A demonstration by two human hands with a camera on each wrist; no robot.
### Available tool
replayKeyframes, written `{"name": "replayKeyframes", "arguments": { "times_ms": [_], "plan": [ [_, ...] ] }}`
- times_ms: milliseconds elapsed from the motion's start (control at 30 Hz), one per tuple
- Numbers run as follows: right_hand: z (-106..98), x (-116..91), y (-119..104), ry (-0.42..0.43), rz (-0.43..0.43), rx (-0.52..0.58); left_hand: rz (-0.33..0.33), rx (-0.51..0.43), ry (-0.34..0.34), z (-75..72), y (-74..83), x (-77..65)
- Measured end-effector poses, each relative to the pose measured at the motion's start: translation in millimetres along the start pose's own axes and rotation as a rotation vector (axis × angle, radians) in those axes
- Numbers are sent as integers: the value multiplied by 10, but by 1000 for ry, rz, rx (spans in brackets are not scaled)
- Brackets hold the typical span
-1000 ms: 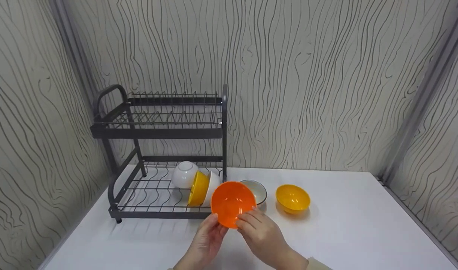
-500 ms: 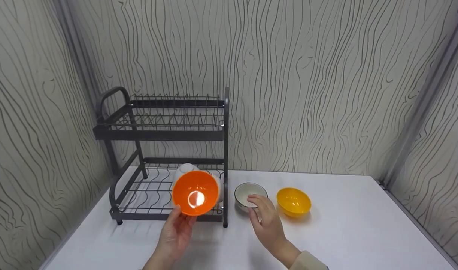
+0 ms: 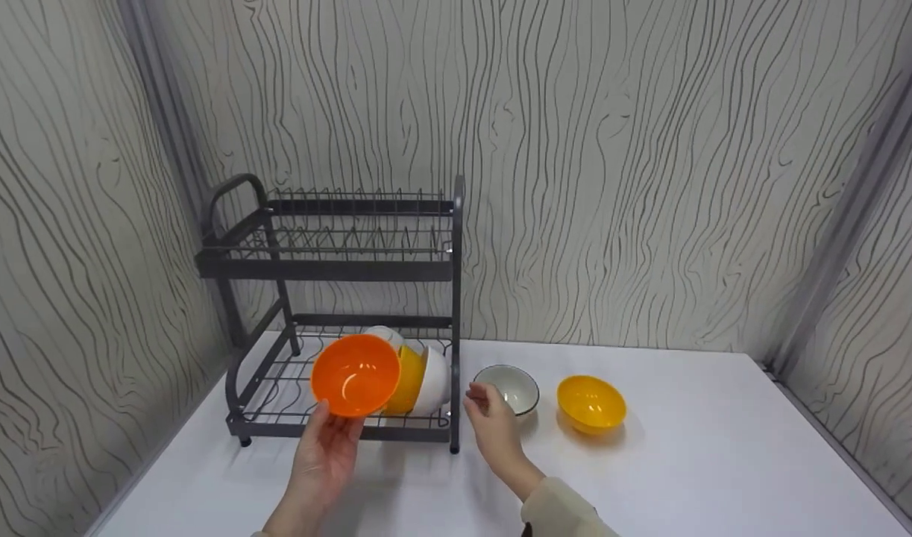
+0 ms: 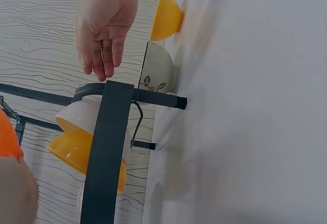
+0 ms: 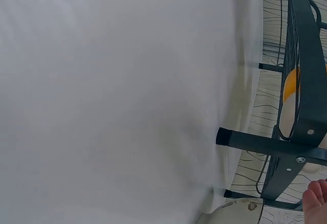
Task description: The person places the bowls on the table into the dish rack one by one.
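My left hand (image 3: pixel 323 456) grips an orange bowl (image 3: pixel 356 374) by its lower edge, thumb at the rim, before the lower shelf of a dark dish rack (image 3: pixel 325 270). The bowl's inside faces me. On that shelf, partly hidden behind it, a yellow bowl (image 3: pixel 406 384) and a white bowl (image 3: pixel 433 382) stand tilted on their sides; another white bowl (image 3: pixel 385 335) is behind them. My right hand (image 3: pixel 498 436) holds nothing, fingers loosely bent, beside the rack's right post. It partly covers a pale bowl with a dark rim (image 3: pixel 517 388) on the table.
A second yellow bowl (image 3: pixel 591 404) stands upright on the white table (image 3: pixel 687 455), right of the pale bowl. The rack's upper tier has wire plate slots (image 3: pixel 351 237). Patterned wall panels (image 3: pixel 612 186) close off the back and sides.
My right hand has let go of the orange bowl and moved, ending near the rack's right post. My left hand has carried the bowl left, in front of the lower shelf.
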State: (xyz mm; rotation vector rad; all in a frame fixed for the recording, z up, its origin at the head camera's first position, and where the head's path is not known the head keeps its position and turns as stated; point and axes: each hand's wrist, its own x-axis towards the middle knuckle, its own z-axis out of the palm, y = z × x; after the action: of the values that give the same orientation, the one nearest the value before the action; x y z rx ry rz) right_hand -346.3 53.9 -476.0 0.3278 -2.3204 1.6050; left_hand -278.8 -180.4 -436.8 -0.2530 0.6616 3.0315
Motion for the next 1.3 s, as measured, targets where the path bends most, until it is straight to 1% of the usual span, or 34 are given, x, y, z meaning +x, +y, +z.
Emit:
{"name": "replayKeyframes", "arguments": {
  "times_ms": [167,333,467,533,600,700,767,867,1000,1067,1300],
  "plan": [
    [118,42,10,-45,41,66,34,-1,23,-36,85,67],
    [164,73,24,-58,86,81,50,-38,30,-83,207,149],
    [169,95,57,-63,118,84,64,-43,25,-122,303,218],
    [171,101,71,-59,128,79,81,-37,22,-135,349,257],
    [172,105,72,-53,119,54,101,-11,10,-144,391,295],
    [176,111,69,-50,94,19,134,46,19,-141,459,365],
    [178,113,63,-47,73,-2,155,104,31,-137,500,411],
    [185,118,64,-50,77,-10,191,196,62,-137,559,486],
    [196,128,72,-47,79,-33,253,358,112,-152,610,583],
    [199,131,75,-45,82,-34,286,457,137,-161,623,628],
    [182,135,84,-68,95,-6,389,960,284,-190,659,741]
  ]
}}
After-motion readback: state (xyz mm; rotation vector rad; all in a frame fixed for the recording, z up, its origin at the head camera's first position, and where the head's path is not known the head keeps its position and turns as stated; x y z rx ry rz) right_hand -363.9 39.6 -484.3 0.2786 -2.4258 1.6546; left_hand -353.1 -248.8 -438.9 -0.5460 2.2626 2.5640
